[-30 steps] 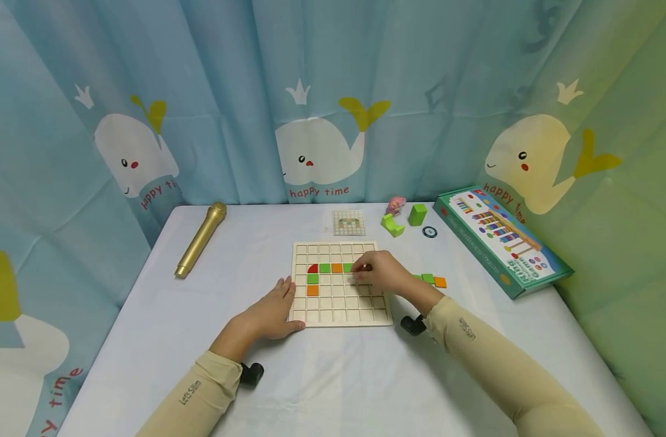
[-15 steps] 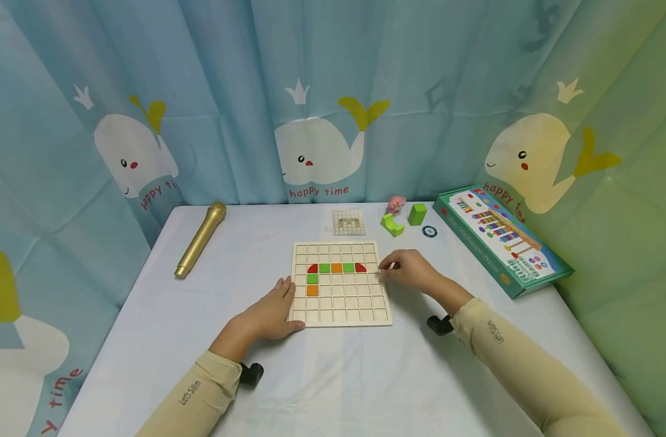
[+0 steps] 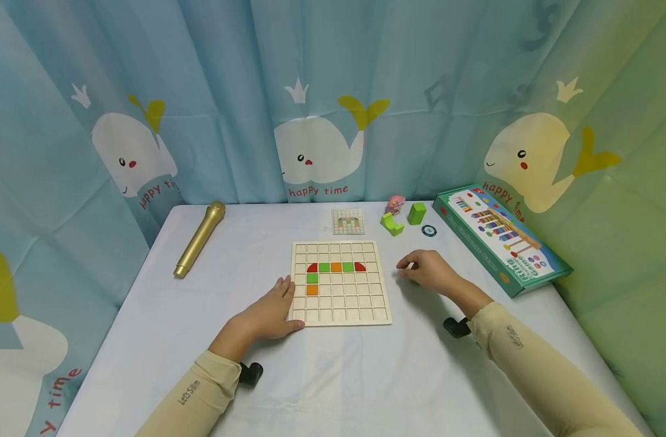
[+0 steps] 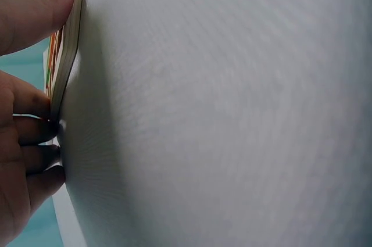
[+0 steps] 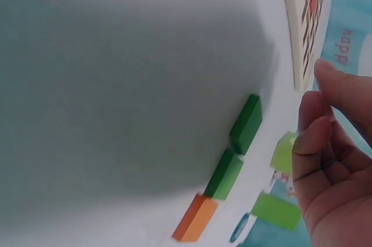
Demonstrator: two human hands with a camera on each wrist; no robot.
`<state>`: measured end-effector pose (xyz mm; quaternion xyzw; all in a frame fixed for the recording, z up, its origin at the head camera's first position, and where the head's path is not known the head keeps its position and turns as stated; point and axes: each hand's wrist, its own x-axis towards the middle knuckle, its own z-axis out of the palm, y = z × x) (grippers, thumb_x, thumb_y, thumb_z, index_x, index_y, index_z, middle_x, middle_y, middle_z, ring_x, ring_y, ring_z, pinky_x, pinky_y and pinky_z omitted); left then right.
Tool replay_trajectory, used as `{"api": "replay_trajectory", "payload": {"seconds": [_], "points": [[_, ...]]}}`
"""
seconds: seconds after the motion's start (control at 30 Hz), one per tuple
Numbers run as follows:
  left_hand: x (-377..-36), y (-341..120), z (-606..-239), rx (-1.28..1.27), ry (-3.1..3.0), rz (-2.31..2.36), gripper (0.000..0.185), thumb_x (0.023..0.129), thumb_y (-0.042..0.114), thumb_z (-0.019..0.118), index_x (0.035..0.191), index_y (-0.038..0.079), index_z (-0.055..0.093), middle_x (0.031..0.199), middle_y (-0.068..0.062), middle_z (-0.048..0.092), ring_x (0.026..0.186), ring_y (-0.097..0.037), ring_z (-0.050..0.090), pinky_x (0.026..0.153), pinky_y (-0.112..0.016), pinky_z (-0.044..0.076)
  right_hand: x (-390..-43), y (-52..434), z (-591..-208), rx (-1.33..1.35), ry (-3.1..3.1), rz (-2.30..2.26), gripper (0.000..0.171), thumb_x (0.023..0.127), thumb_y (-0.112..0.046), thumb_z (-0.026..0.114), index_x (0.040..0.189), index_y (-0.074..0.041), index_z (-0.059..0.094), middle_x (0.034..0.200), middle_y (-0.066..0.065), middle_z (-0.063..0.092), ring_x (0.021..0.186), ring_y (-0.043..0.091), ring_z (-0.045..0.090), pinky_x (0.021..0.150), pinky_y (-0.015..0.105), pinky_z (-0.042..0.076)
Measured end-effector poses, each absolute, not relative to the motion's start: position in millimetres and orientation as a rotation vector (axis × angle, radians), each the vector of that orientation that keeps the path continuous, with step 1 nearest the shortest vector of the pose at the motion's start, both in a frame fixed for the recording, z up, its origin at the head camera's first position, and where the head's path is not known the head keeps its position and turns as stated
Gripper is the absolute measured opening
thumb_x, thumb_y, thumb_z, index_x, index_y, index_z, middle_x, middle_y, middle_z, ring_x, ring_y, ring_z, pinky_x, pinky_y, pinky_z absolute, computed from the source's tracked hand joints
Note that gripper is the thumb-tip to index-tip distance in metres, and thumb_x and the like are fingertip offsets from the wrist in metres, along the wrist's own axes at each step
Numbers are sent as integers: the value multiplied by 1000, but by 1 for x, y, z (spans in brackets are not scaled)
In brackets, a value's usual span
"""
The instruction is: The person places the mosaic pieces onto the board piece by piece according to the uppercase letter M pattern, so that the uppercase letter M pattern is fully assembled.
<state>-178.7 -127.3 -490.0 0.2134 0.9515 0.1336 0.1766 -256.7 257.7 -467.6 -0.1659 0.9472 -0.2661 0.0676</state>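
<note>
Standing behind the board: a small patterned card (image 3: 348, 223) lies just beyond its far edge, printed with a grid and a coloured shape.
Far-right cluster: a pink figure (image 3: 395, 204), a curved green block (image 3: 392, 225), a green block (image 3: 417, 213) and a dark round disc (image 3: 429, 230) sit near one another.
Right edge: a green game box (image 3: 499, 243) lies at an angle, its printed lid up.
Far left: a gold microphone (image 3: 199, 240) lies slanted, well apart from the board.
Backdrop: a blue curtain (image 3: 229, 121) with white whales hangs behind the white tablecloth (image 3: 322, 388).
In the way: the right hand (image 3: 430, 270) blocks the head view of the loose tiles; the right wrist view shows them in a row, a green tile (image 5: 246, 124), another green tile (image 5: 224, 174) and an orange tile (image 5: 195, 218).
Right grip: fingers loosely bent, thumb near the index finger, pinching nothing visible; whether their tips touch, I cannot tell.
Left grip: the left hand (image 3: 267, 312) lies relaxed, thumb and fingers apart, touching the board's near-left corner and left edge.
Board: the pale gridded board (image 3: 344, 303) lies flat mid-table.
Tiles in it: red, green, orange, green, red across the third row from the far side, the red ones rounded at their outer far corners; green, then orange, run nearer beneath the left red.
</note>
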Motion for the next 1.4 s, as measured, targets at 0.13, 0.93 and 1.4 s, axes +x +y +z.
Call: {"api": "replay_trajectory", "payload": {"seconds": [0.13,0.93,1.4], "points": [[-179,-128,-491,605,2695,374,94,94,47,67,155,-9,22,165,-23,14,152,-37,11,121,-45,20,-254,265,-469,-488,2853,-792,16,88,-6,76,104,-3,78,101,10,71,75,16,57,63,32,48],[-178,-127,-489,583,2685,386,95,95,47,67,156,-8,21,165,-22,12,153,-36,9,121,-45,20,-256,282,-475,-400,2801,-693,25,86,-9,80,109,-1,76,102,10,70,87,22,61,76,38,51],[-178,-127,-490,588,2695,379,95,95,47,67,156,-9,22,165,-22,12,153,-36,10,121,-45,20,-251,281,-480,-556,2915,-716,20,79,-3,84,97,-5,77,89,3,68,80,20,59,72,37,49]]}}
